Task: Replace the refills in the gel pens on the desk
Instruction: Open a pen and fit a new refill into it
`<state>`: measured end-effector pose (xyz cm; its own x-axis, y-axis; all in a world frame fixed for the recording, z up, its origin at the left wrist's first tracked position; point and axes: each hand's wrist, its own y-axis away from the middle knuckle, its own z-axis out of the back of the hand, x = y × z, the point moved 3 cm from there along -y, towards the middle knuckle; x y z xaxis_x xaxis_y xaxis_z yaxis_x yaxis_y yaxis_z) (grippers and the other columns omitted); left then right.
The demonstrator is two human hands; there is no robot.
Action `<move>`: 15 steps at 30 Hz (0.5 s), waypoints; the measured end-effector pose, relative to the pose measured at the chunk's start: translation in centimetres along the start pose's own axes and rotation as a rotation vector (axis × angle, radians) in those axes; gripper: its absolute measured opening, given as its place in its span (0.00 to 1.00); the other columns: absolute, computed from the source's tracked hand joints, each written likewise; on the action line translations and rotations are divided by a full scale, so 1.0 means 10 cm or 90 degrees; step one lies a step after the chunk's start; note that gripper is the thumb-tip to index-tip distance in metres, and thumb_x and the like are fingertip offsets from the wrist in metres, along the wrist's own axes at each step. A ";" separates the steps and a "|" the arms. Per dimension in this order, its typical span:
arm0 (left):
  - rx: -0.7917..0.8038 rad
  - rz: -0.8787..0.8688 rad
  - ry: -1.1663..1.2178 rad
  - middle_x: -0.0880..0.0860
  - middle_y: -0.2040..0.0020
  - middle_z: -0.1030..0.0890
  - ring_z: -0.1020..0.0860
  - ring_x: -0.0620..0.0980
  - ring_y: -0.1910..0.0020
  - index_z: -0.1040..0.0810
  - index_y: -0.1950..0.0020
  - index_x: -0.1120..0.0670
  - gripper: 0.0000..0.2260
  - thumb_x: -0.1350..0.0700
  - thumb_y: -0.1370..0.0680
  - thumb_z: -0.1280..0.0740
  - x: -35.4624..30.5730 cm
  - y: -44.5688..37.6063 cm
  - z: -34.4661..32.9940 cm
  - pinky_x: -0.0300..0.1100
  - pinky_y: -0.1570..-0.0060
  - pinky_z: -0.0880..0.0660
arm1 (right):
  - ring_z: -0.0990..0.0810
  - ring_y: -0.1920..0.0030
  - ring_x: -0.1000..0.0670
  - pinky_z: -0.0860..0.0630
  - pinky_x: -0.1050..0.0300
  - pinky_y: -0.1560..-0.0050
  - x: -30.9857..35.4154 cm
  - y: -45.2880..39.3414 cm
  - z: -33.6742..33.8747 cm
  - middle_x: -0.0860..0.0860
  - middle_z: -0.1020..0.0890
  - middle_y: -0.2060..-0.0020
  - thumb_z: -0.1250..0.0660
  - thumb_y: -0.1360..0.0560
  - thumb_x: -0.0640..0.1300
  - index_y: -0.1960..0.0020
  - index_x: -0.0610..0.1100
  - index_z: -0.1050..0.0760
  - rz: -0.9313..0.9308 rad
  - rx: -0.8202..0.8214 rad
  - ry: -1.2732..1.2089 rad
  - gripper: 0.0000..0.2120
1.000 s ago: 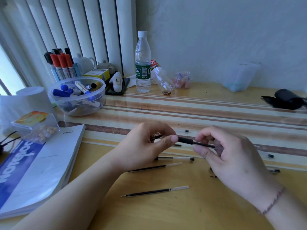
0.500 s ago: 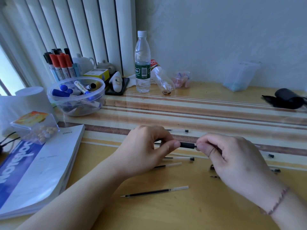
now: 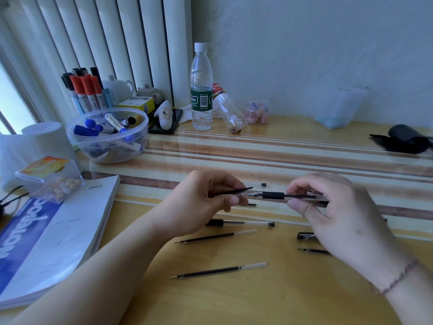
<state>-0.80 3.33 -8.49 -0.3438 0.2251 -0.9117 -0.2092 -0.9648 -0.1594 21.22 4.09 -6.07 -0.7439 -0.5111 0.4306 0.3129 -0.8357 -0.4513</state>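
Right hand [image 3: 337, 207] is pinching the clear plastic gel pen with the black rubber grip [image 3: 284, 196] between thumb and fingers, holding it level above the striped wooden desk [image 3: 281, 156] w/ the metal tip pointing at the other hand, probably so the tip end stays reachable. Left hand [image 3: 206, 202] is curling its fingers round a thin black refill stick [image 3: 234, 191], one end poking out toward the pen tip, the two nearly touching. Can't tell if it's a spent refill or a fresh one tbh.

Rest of the stuff is lying on the desk below the hands, prob spread out for easy grabbing: two black refills w/ clear ends, one nearer the hands [image 3: 215, 236] and one closer to the person [image 3: 218, 270], another clear pen barrel [image 3: 239, 223] just past them, a black pen cap [image 3: 305, 236] and a short dark refill [image 3: 312, 250] partly hiding under the right hand. A tiny black end plug [image 3: 263, 184] is sitting just behind the held pen.

Judging by the loose bits, the job's partway done imo.
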 end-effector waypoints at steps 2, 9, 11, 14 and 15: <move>-0.004 -0.010 0.006 0.56 0.54 0.13 0.18 0.41 0.58 0.21 0.45 0.62 0.07 0.66 0.22 0.33 -0.01 0.00 0.00 0.35 0.56 0.23 | 0.22 0.56 0.56 0.26 0.57 0.55 0.01 0.00 0.00 0.65 0.21 0.61 0.26 0.31 0.44 0.57 0.54 0.21 0.004 -0.002 0.001 0.07; 0.000 -0.024 -0.030 0.52 0.56 0.13 0.17 0.40 0.56 0.19 0.46 0.58 0.06 0.62 0.22 0.32 -0.02 0.00 -0.02 0.31 0.56 0.25 | 0.19 0.56 0.55 0.21 0.48 0.52 0.07 0.01 -0.01 0.64 0.19 0.61 0.29 0.31 0.50 0.55 0.53 0.20 0.044 0.004 -0.013 0.06; 0.005 -0.037 -0.029 0.52 0.57 0.14 0.17 0.42 0.57 0.19 0.46 0.57 0.06 0.61 0.22 0.32 -0.04 0.01 -0.04 0.32 0.56 0.25 | 0.19 0.57 0.55 0.21 0.48 0.54 0.10 0.01 -0.01 0.63 0.18 0.61 0.32 0.31 0.54 0.55 0.53 0.19 0.058 0.007 -0.026 0.08; -0.007 -0.062 -0.018 0.52 0.58 0.14 0.20 0.54 0.63 0.18 0.47 0.56 0.06 0.61 0.22 0.31 -0.07 0.02 -0.05 0.44 0.61 0.22 | 0.19 0.60 0.57 0.20 0.52 0.55 0.13 0.03 -0.03 0.62 0.17 0.63 0.36 0.32 0.57 0.55 0.52 0.17 0.066 -0.003 -0.060 0.13; -0.019 -0.074 -0.013 0.53 0.58 0.14 0.21 0.57 0.64 0.17 0.47 0.56 0.06 0.61 0.23 0.31 -0.08 0.03 -0.05 0.46 0.62 0.22 | 0.19 0.61 0.56 0.20 0.51 0.55 0.14 0.03 -0.04 0.61 0.16 0.63 0.36 0.32 0.56 0.56 0.52 0.17 0.074 -0.013 -0.059 0.13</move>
<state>-0.11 2.79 -8.00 -0.3374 0.3377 -0.8787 -0.2214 -0.9357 -0.2746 20.07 3.18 -5.90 -0.6454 -0.6217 0.4439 0.3810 -0.7656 -0.5184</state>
